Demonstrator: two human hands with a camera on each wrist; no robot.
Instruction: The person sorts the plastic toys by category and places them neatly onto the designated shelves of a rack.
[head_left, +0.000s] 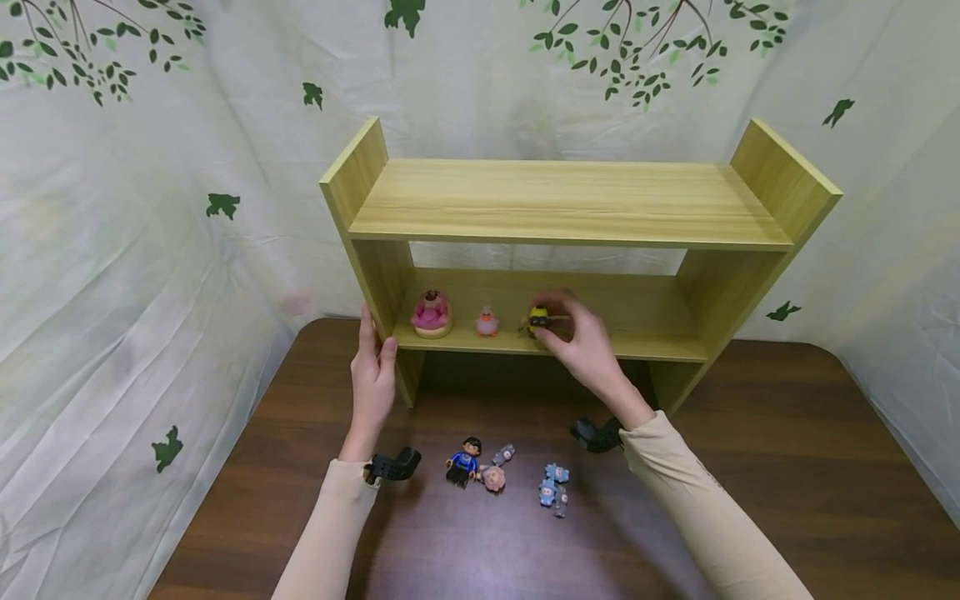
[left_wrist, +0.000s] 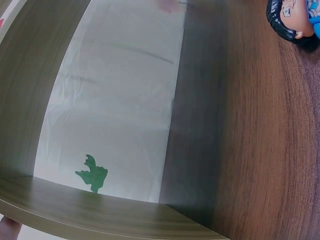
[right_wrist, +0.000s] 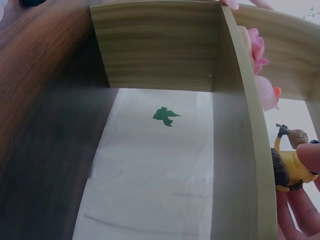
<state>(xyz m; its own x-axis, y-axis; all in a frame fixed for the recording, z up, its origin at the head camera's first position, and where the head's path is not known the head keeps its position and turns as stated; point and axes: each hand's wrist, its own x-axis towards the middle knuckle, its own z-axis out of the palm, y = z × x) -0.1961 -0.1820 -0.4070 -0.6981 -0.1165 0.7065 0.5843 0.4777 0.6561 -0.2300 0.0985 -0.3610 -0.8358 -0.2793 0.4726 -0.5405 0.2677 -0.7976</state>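
Note:
My right hand (head_left: 585, 342) pinches a small yellow figurine (right_wrist: 292, 167) with dark parts at the front of the middle board (head_left: 633, 329). The figurine stays right over the board's front edge, and a thin stick-like part juts from it. My left hand (head_left: 372, 375) rests along the left side panel (head_left: 375, 292) of the wooden shelf, fingers straight up its outer face and thumb at its front edge. On the same board sit a pink bear figurine (head_left: 431, 315) at the left and a pale pink duck figurine (head_left: 487, 322) between the bear and my right hand.
On the brown table (head_left: 300, 492) before the shelf lie a toy figure in blue (head_left: 464, 462), a peach-coloured toy (head_left: 492, 478), a small grey toy (head_left: 504, 454) and a cluster of blue toys (head_left: 551, 483). The shelf's top board (head_left: 562, 200) lies above my hands. A leaf-printed cloth (head_left: 480, 100) hangs behind.

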